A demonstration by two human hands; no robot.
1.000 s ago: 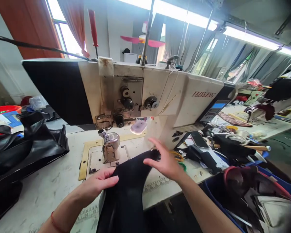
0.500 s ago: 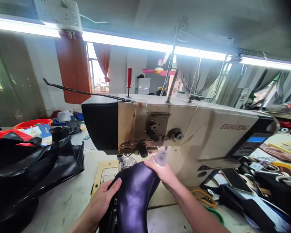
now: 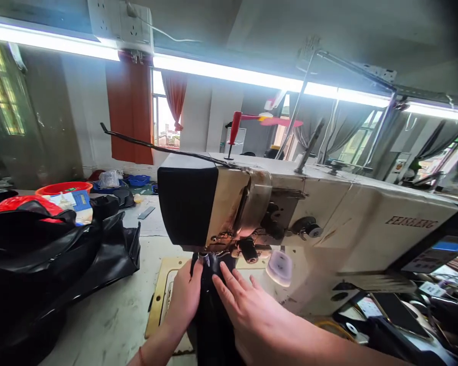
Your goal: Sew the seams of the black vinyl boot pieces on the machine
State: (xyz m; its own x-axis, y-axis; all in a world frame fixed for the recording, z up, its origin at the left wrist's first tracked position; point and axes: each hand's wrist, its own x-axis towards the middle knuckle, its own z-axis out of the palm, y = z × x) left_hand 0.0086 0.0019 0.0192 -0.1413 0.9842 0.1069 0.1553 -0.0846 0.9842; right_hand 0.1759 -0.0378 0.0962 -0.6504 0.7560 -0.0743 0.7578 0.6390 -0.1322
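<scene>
A shiny black leather-like piece (image 3: 213, 325) lies on the sewing machine's bed, its far end under the machine head by the presser foot (image 3: 205, 258). My left hand (image 3: 183, 300) is closed on the piece's left edge, close to the foot; its fingertips are partly hidden. My right hand (image 3: 248, 307) lies flat on the piece's right side, fingers stretched out toward the machine head. The sewing machine (image 3: 328, 239) has a black end cover (image 3: 187, 206) and tension knobs on its front. A translucent lamp (image 3: 279, 268) glows to the right of the foot.
A heap of black leather-like material (image 3: 99, 254) covers the table's left side, beside a red basin (image 3: 64, 188). A red-handled screwdriver (image 3: 234, 128) stands upright on the machine. Black scraps (image 3: 389, 330) and a dark phone-like slab (image 3: 399, 315) lie at the right.
The black piece has gone from being held up in both hands to lying down under the machine head. My right hand has flattened onto it. The view has come closer to the machine.
</scene>
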